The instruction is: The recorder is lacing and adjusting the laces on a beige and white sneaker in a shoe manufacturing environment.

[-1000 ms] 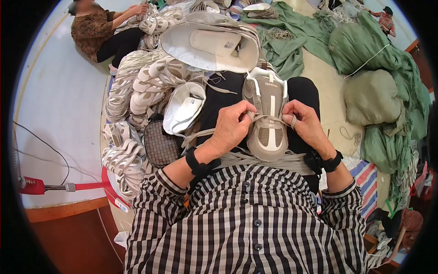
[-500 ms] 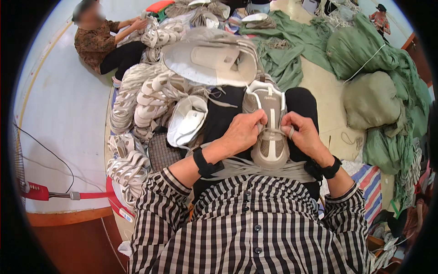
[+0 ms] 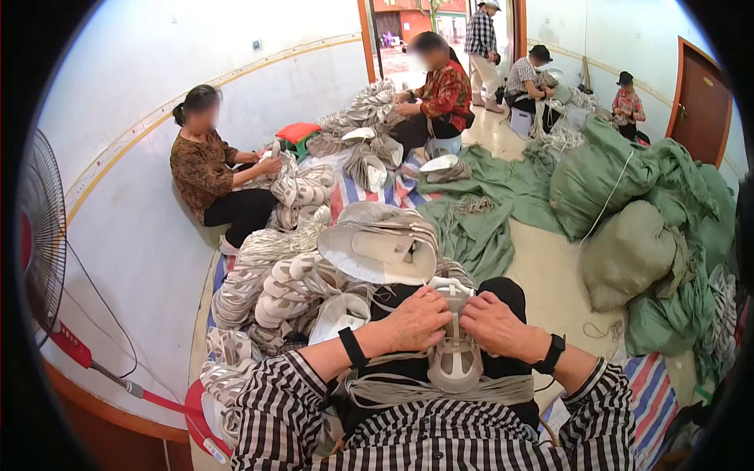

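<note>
A taupe and white shoe upper (image 3: 455,367) lies on my lap, toe toward me, with a pale strip down its middle. My left hand (image 3: 416,320) is closed on its left edge near the collar, fingers bent. Opposite it, my right hand (image 3: 496,323) is closed on the right edge. Any lace in the fingers is hidden. Across my lap below the toe runs a bundle of beige laces (image 3: 440,390). Just beyond my hands lies a stack of shoe uppers (image 3: 377,243). A white-lined upper (image 3: 339,315) sits beside my left wrist.
Heaps of shoe uppers (image 3: 267,259) cover the floor at left. A fan (image 3: 45,235) stands far left. Green sacks (image 3: 628,255) and a green cloth (image 3: 475,235) lie at right. Several people sit at work farther off; one person (image 3: 481,47) stands by the doorway.
My view has tilted up, bringing more people and the doorway in. Both hands have moved along the shoe upper from the lower lacing toward its collar.
</note>
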Available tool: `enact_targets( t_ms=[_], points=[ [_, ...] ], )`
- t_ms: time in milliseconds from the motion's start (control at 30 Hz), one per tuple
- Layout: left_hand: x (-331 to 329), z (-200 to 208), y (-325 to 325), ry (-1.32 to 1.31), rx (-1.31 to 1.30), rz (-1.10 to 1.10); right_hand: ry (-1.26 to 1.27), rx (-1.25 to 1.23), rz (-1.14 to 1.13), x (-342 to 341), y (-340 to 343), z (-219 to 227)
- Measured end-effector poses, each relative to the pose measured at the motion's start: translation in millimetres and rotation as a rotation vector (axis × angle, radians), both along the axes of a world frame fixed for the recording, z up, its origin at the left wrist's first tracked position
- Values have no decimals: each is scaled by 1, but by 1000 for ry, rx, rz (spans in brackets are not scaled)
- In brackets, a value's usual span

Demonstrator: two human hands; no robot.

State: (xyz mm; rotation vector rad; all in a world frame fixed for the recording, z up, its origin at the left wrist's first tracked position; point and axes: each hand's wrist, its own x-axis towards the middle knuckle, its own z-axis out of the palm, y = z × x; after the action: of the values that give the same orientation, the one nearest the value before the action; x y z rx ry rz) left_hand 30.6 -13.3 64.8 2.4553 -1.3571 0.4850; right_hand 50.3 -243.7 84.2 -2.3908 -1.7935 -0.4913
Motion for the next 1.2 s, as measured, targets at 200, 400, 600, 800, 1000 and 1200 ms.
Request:
enact_targets(
  t_ms=[200, 400, 600, 800, 1000, 1200],
  points=[
    [11, 8, 1, 259, 225, -63, 195, -258, 114, 22, -1, 10],
    [21, 14, -2, 453, 366, -107, 369, -570, 77, 30, 14, 21],
    [34, 1, -9, 465, 456, -110, 370, -568, 103, 35, 12, 20],
    [19, -13, 6, 269, 238, -126, 375, -471, 168, 34, 13, 23],
    [24, -1, -30, 501, 389, 156, 427, -502, -136, 34, 13, -2],
    [12, -5, -36, 459, 276, 214, 345, -527, -126, 33, 18, -16]
  ],
)
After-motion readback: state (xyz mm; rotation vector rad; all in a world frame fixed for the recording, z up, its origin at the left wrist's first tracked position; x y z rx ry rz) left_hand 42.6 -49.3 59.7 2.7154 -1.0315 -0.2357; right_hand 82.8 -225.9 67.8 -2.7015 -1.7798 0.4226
